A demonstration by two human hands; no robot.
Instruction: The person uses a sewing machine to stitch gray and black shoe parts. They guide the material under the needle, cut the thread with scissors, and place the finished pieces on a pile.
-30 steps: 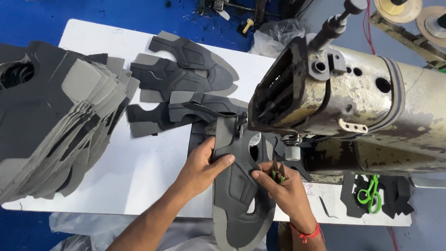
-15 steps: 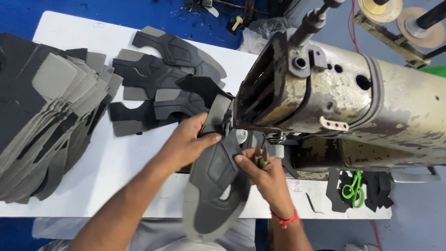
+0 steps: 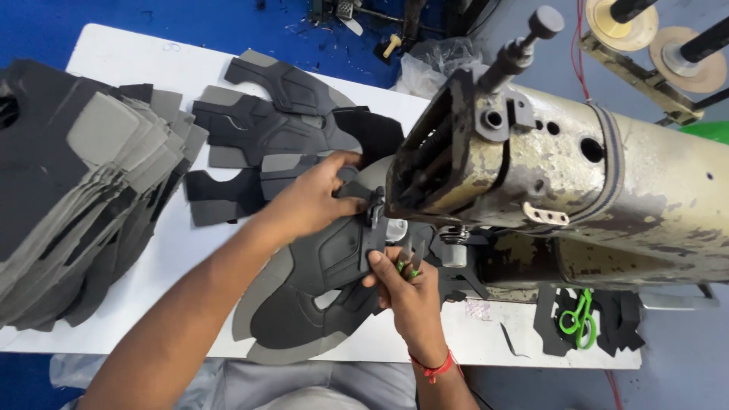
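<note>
The dark grey shoe upper (image 3: 319, 281) lies on the white bench (image 3: 114, 68) under the sewing machine (image 3: 562, 182) head at 3 o'clock — light, floppy, best pinched at its edges. Left hand (image 3: 315, 201) grips its top edge; right hand (image 3: 406, 292) clamps the near edge — a green tool tucked in its fingers.

needle hidden behind sewing machine (image 3: 562, 182); fabric stack (image 3: 68, 205) cut off left

A white worktable (image 3: 121, 61) is carrying a tall stack of grey and black shoe-upper pieces (image 3: 68, 197) at its left, several sewn uppers (image 3: 266, 129) lying spread near the middle, and a worn industrial sewing machine (image 3: 577, 197) standing at right, green thread snips (image 3: 577, 319) lying beneath it.
</note>
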